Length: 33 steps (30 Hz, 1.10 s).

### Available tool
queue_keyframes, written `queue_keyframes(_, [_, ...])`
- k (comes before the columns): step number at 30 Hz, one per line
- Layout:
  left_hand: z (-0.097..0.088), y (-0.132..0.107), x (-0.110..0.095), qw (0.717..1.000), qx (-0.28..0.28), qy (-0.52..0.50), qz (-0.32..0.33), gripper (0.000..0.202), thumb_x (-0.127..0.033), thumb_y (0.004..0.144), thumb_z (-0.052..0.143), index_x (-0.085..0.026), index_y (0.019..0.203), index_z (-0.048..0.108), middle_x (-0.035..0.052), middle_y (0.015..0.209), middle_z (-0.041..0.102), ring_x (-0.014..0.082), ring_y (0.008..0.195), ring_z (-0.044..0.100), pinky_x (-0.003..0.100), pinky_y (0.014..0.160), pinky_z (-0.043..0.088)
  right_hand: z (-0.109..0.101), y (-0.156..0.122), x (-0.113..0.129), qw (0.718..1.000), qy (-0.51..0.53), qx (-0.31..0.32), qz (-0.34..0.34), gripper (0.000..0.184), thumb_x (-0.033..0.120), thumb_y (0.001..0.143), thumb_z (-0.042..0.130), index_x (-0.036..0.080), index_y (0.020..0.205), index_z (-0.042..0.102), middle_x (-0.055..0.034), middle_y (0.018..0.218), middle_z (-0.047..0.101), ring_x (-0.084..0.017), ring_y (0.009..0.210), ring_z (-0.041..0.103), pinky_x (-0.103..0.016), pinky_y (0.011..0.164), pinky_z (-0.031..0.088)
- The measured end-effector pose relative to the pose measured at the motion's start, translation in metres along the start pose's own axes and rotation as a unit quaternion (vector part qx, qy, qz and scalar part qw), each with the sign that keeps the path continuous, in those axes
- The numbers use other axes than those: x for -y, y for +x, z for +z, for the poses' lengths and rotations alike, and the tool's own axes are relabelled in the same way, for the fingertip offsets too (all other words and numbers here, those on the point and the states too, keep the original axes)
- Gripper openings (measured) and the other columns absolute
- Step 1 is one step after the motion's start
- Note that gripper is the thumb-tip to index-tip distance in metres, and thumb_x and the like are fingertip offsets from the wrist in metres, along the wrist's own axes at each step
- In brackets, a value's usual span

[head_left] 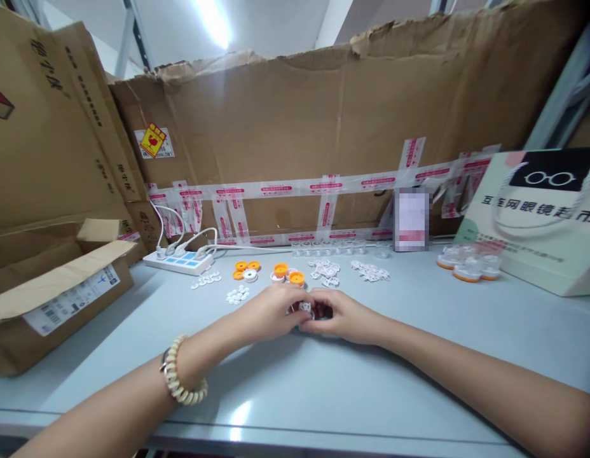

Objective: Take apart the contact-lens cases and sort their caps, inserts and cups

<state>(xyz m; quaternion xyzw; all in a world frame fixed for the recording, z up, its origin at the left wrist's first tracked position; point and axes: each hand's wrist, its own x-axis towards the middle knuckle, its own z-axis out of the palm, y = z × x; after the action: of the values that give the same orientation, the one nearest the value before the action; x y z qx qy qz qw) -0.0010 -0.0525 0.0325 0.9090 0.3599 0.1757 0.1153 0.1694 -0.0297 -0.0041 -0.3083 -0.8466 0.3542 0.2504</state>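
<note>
A tall cardboard sheet (285, 127) stands behind the grey table (419, 388). Above the table, the left hand (276, 312) and right hand (345, 316) meet, just before some orange caps (297, 278). Both hands' fingers clamp a small white piece (305, 306) between them. Tiny white discs (237, 294) lie leftward.

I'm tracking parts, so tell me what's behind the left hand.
Just beyond the left hand, round orange pieces and white parts show; whatever the hand covers cannot be seen.
</note>
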Motion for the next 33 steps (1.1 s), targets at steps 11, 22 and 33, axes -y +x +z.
queue_keyframes(11, [0.013,-0.008,0.002,0.99,-0.134,0.005,0.041,0.02,-0.009,0.081,0.046,-0.017,0.089,0.062,0.0057,0.084,0.065,0.0156,0.078,0.058,0.026,0.07,0.046,0.002,-0.001,-0.003,1.0,0.0,0.003,-0.01,0.019,0.035,0.072,0.06,0.016,0.072,0.06,0.0027,0.062,0.045,-0.01,0.059,0.039,-0.022,0.055,0.033])
queue_keyframes(22, [-0.013,-0.01,-0.002,0.923,-0.23,-0.299,-0.077,0.012,-0.021,0.069,0.067,-0.014,0.076,0.062,0.004,0.073,0.067,0.0145,0.067,0.062,0.026,0.062,0.051,0.002,0.0,-0.002,0.997,0.059,-0.004,0.055,0.037,0.038,0.061,0.071,0.018,0.093,0.067,0.0026,0.065,0.049,-0.011,0.06,0.042,-0.023,0.054,0.034])
queue_keyframes(33, [-0.011,-0.012,-0.009,0.955,-0.262,-0.14,-0.001,0.015,-0.027,0.072,0.068,-0.016,0.078,0.06,-0.0005,0.067,0.066,0.0104,0.057,0.061,0.02,0.056,0.051,-0.005,-0.002,0.033,0.94,0.312,-0.128,0.051,0.033,0.05,0.068,0.065,0.017,0.073,0.061,0.0002,0.069,0.06,-0.012,0.067,0.054,-0.027,0.068,0.044])
